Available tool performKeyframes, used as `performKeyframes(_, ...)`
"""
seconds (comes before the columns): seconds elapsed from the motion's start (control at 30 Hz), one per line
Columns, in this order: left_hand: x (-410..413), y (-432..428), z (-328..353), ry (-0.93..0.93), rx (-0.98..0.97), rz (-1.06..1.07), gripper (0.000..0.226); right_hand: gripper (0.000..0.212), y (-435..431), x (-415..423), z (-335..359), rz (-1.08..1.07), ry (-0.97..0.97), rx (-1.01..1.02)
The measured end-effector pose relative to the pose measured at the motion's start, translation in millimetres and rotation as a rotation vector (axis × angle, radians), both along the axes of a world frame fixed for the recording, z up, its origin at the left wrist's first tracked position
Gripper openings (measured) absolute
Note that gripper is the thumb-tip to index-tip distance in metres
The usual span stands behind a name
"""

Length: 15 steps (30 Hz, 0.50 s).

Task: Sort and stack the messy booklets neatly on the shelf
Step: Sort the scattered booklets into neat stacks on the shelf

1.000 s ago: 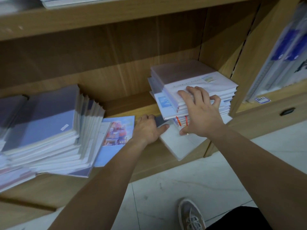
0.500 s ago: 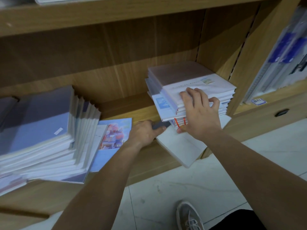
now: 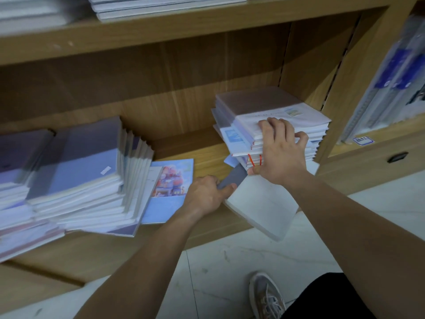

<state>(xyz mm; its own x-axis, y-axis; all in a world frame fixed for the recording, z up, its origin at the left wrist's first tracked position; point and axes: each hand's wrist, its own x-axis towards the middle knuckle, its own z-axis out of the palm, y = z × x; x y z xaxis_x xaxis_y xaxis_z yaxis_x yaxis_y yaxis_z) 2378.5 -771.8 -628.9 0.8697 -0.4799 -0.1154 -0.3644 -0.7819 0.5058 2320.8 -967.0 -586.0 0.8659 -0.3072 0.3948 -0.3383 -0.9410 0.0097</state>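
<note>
Left hand [image 3: 208, 194] pinches white booklet [image 3: 262, 206] jutting off shelf [image 3: 96, 254]
Right hand [image 3: 279, 153] curls fingers over the stack [image 3: 276, 109] front edge above it

bare shelf board [image 3: 184, 143] open between slumped pile [image 3: 76, 180], right stack [image 3: 271, 120]

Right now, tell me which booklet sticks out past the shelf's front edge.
The white booklet at the foot of the right stack, gripped by the left hand. It overhangs the floor; the illustrated booklet and left stack lie on the shelf.
</note>
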Motion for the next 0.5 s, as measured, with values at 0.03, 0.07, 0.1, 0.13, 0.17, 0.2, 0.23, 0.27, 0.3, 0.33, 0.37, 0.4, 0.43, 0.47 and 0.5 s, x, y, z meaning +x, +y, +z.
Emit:
performKeyframes(0.03,-4.5,4.1,1.1,0.013,-0.007,0.008,0.053,0.124,1.7,0.1,0.5,-0.008,0.000,0.009)
performKeyframes(0.07,-8.6,8.2,2.4,0.025,-0.014,0.017,0.053,0.124,3.7,0.3,0.8,-0.015,-0.001,0.016)
performKeyframes(0.1,-12.7,12.0,3.6,0.032,-0.019,0.026,0.053,0.124,5.5,0.3,1.1,-0.024,0.001,0.021)
performKeyframes(0.13,-17.0,15.6,4.9,0.035,-0.024,0.035,0.053,0.124,7.2,0.2,0.7,-0.032,0.005,0.025)
performKeyframes(0.17,-21.5,19.1,5.6,0.038,-0.030,0.046,0.053,0.124,8.4,0.1,0.3,-0.037,0.010,0.027)
performKeyframes(0.2,-25.9,22.5,5.3,0.041,-0.039,0.058,0.054,0.124,9.2,0.0,0.1,-0.039,0.014,0.026)
performKeyframes(0.23,-30.0,25.5,3.8,0.045,-0.048,0.070,0.054,0.124,9.5,0.1,0.3,-0.039,0.018,0.025)
performKeyframes(0.27,-34.4,28.7,1.3,0.050,-0.056,0.079,0.054,0.125,9.8,0.0,0.5,-0.039,0.028,0.027)
performKeyframes(0.3,-38.3,31.6,-1.7,0.054,-0.064,0.085,0.054,0.125,10.4,-0.1,0.9,-0.039,0.044,0.032)
performKeyframes(0.33,-41.2,34.0,-4.0,0.055,-0.069,0.088,0.054,0.125,10.9,0.2,0.9,-0.040,0.057,0.038)
performKeyframes(0.37,-42.7,35.2,-5.3,0.055,-0.065,0.088,0.053,0.125,11.1,0.9,0.8,-0.042,0.064,0.042)
performKeyframes(0.4,-42.4,34.9,-5.9,0.057,-0.054,0.087,0.052,0.125,11.3,1.6,1.3,-0.044,0.067,0.045)
performKeyframes(0.43,-41.2,33.5,-6.7,0.063,-0.041,0.087,0.050,0.125,11.5,2.3,1.7,-0.045,0.071,0.048)
performKeyframes(0.47,-39.4,31.1,-7.8,0.076,-0.030,0.087,0.047,0.126,11.8,2.8,1.7,-0.044,0.074,0.052)
performKeyframes(0.5,-37.3,27.2,-9.1,0.096,-0.025,0.088,0.043,0.126,11.8,3.0,1.5,-0.043,0.073,0.056)
